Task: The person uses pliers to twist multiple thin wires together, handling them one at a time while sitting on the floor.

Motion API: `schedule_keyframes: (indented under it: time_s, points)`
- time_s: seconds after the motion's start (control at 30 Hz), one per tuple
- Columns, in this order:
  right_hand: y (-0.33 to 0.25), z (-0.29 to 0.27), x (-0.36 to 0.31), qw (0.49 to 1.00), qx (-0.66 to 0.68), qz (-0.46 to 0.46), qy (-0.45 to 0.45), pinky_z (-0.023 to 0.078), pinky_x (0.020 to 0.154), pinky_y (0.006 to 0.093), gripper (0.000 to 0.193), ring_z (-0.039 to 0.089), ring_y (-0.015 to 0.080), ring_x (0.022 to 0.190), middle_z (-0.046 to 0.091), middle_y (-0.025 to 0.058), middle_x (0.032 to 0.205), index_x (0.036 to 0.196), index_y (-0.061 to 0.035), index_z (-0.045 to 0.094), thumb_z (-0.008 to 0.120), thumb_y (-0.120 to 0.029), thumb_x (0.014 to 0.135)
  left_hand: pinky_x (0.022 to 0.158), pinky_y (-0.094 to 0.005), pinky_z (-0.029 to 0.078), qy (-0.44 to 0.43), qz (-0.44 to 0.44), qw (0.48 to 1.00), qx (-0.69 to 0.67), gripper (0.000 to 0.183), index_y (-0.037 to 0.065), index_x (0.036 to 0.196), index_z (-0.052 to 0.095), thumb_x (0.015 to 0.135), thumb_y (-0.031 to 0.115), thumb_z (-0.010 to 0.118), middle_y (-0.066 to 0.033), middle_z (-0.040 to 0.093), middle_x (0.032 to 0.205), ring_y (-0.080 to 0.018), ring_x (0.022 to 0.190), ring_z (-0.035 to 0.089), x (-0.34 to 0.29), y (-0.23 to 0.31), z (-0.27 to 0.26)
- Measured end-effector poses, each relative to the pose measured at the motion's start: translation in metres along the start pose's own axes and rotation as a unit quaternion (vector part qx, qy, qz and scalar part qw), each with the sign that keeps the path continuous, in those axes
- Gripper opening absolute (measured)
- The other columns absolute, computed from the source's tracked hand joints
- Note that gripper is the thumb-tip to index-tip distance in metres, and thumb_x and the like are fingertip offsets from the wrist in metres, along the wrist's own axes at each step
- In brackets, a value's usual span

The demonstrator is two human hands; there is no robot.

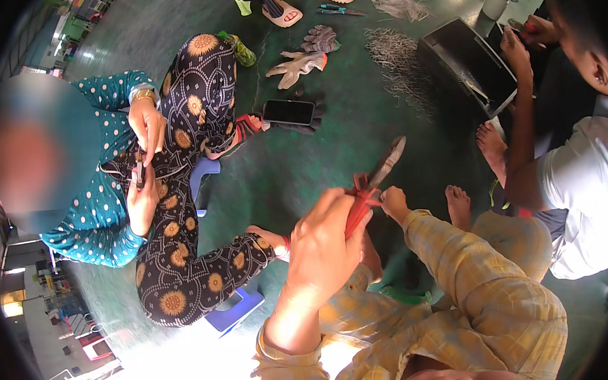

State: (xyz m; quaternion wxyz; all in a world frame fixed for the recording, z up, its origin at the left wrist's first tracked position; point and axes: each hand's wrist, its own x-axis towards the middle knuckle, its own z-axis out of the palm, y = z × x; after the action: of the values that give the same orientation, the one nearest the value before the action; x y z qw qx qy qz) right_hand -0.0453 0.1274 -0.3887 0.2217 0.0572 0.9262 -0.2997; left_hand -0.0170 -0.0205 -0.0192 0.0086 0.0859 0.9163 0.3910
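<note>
Open floor [350,89] between phone [289,112] and wires [397,57], gloves [298,69] beyond phone, box [459,58] barring right, pliers [384,169] jutting over near side.

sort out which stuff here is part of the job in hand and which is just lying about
Part of the job, it seems:
red-handled pliers, held in the left hand, with the right hand close by
thin wire-like pieces on the floor, perhaps

Apparently just lying about:
black phone
work gloves
teal-handled tool

left hand [321,248] grips red-handled pliers [364,199] beside the right hand [394,204].
</note>
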Motion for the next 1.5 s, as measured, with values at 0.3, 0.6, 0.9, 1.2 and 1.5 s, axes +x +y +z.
schedule_keyframes:
  time_s: [0.3,0.6,0.9,1.2,1.5]
  points:
    - [0.014,-0.037,-0.015,0.984,0.089,0.046,0.144,0.051,0.066,0.0364,0.008,0.065,0.0289,0.072,0.065,0.0153,0.076,0.072,-0.0049,0.067,0.061,-0.001,0.069,0.064,-0.0384,0.044,0.035,0.015,0.999,0.007,0.014,-0.001,0.089,0.059,0.077,0.006,0.062,-0.0157,0.055,0.082,-0.036,0.073,0.056,-0.004,0.001,0.006]
    - [-0.009,-0.125,-0.013,0.817,0.567,0.055,-0.089,0.053,0.064,0.034,0.018,0.06,0.0171,0.067,0.06,0.0039,0.08,0.097,-0.0053,0.061,0.058,-0.003,0.079,0.065,-0.0395,0.044,0.003,0.011,0.999,0.031,0.018,-0.001,0.089,0.058,0.08,0.015,0.06,-0.0179,0.057,0.084,-0.036,0.075,0.056,-0.004,-0.015,0.013]
    - [-0.125,-0.289,-0.081,0.839,0.487,-0.226,-0.083,0.053,0.067,0.0288,0.02,0.06,0.0131,0.071,0.061,0.0048,0.08,0.104,-0.0024,0.06,0.056,-0.011,0.087,0.076,-0.0309,0.048,-0.195,-0.033,0.92,-0.338,0.025,-0.003,0.102,0.057,0.088,0.017,0.056,-0.0106,0.061,0.099,-0.0162,0.09,0.06,-0.016,-0.017,0.012]
    - [-0.134,-0.307,-0.146,0.838,0.388,-0.384,0.02,0.052,0.069,0.0254,0.015,0.063,0.0126,0.075,0.065,0.0086,0.085,0.098,0.0032,0.063,0.055,-0.003,0.086,0.081,-0.0376,0.049,-0.308,-0.012,0.795,-0.523,0.033,-0.004,0.103,0.054,0.088,0.025,0.056,-0.0229,0.051,0.119,-0.0324,0.099,0.059,-0.027,-0.006,0.005]
    - [-0.138,-0.312,-0.16,0.819,0.365,-0.443,0.017,0.052,0.073,0.0263,0.013,0.063,0.0137,0.078,0.066,0.0091,0.086,0.094,0.0055,0.063,0.056,0.0,0.084,0.083,-0.0441,0.048,-0.348,-0.04,0.747,-0.565,0.057,-0.012,0.112,0.05,0.083,0.037,0.06,-0.0289,0.043,0.126,-0.0408,0.104,0.055,-0.033,0.001,-0.003]
